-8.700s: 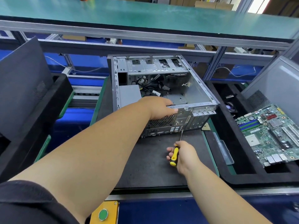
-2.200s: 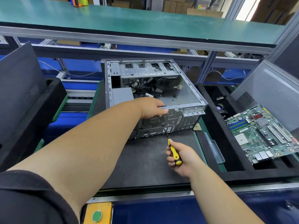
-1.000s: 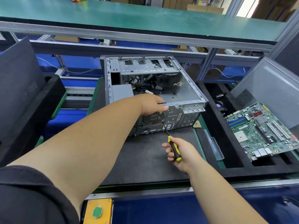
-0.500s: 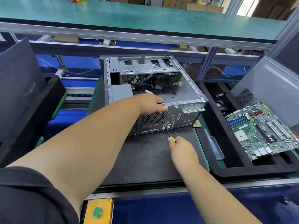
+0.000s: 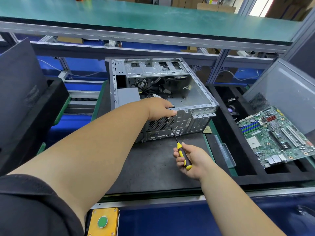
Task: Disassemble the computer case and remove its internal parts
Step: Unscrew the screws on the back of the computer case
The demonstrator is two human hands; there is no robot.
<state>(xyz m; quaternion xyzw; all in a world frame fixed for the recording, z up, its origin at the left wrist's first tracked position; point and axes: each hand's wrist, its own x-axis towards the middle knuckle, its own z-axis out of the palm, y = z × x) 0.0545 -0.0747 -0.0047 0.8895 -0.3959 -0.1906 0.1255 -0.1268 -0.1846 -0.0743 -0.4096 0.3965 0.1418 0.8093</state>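
An open metal computer case [image 5: 196,92] lies on its side on a dark mat [image 5: 153,167], its rear panel facing me. Loose cables [image 5: 153,90] and a grey power supply [image 5: 127,97] sit inside. My left hand [image 5: 160,108] grips the case's upper rear edge above the round fan grille [image 5: 161,123]. My right hand [image 5: 189,160] holds a yellow-and-black screwdriver [image 5: 183,155]; its thin shaft points up-left and its tip touches the rear panel at the grille's lower right.
A green motherboard [image 5: 276,135] lies in a black foam tray [image 5: 221,133] to the right, beside a leaning grey side panel [image 5: 289,92]. A black panel [image 5: 18,79] leans in a tray on the left. A yellow box with a green button [image 5: 103,222] sits at the front edge.
My right hand has rolled back so the screwdriver handle shows again; half a second ago the hand covered it. The tip stays at the grille's lower right. My left hand keeps its grip.
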